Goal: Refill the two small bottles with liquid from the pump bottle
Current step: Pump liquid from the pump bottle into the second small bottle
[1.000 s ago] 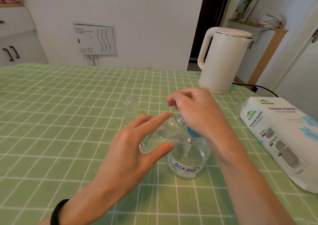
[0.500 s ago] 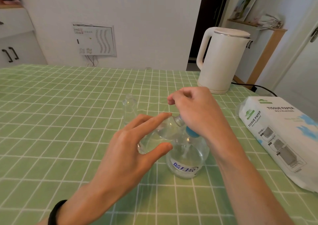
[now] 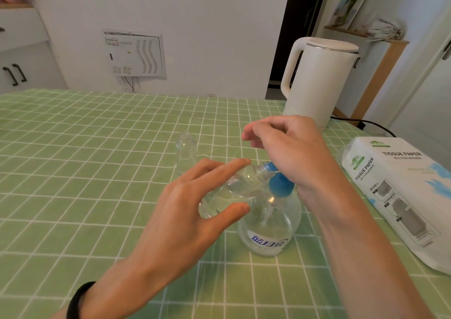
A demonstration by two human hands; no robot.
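Left hand [image 3: 195, 209]: thumb below and fingers above, pinching a small clear bottle [image 3: 234, 187]. The bottle is held in the air, tipped over nearly flat, with its open neck touching the blue spout of the pump bottle [image 3: 268, 226]. Some clear liquid seems to lie along its lower side. A black band [image 3: 78, 301] is on that wrist.

Right hand [image 3: 288, 147]: fingers loosely bent and holding nothing that I can see. The heel of the hand sits over the blue pump head [image 3: 280, 184]; I cannot tell whether it presses down.

The pump bottle stands upright on the green checked tablecloth [image 3: 97, 160], just under both hands, partly full of clear liquid.

The second small bottle [image 3: 186, 152] stands upright with no cap on, beyond the left fingers and apart from them.

Far right sits a white kettle [image 3: 317, 82]. Near the right forearm lies a pack of tissue paper [image 3: 402, 191].
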